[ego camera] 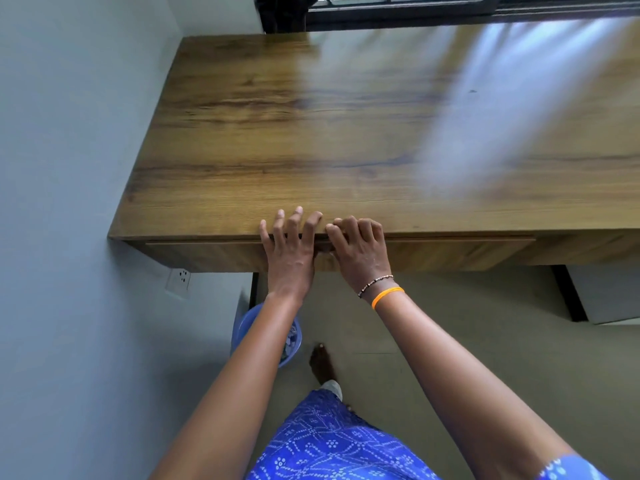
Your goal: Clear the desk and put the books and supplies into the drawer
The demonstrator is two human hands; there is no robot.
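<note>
Both hands sit side by side at the front edge of the desk point(346, 133), a little left of the frame's centre. Her left hand point(290, 252) lies against the drawer point(433, 252) front with its fingers spread and nearly straight, the tips reaching up over the edge onto the desktop; it holds nothing. Her right hand point(358, 251) is just beside it, almost touching, with its fingers bent at the knuckles and hooked over the same edge, pressing where the top of the drawer meets the desktop. Whether those fingers grip a lip there I cannot tell, as the hand covers the spot. Two bands circle the right wrist: a beaded bracelet point(375, 285) and an orange band point(388, 296) below it.

The drawer runs as a long panel under the desktop, flush with the desk's front, so it looks pushed in. Window light streaks the wood in the upper right of the frame.

Below the desk, at lower left of the hands, a blue bin point(289, 341) stands on the floor, partly hidden by the left forearm. A wall socket point(178, 282) shows on the wall to its left. A bare foot point(320, 363) and blue patterned cloth point(329, 441) fill the bottom centre.
</note>
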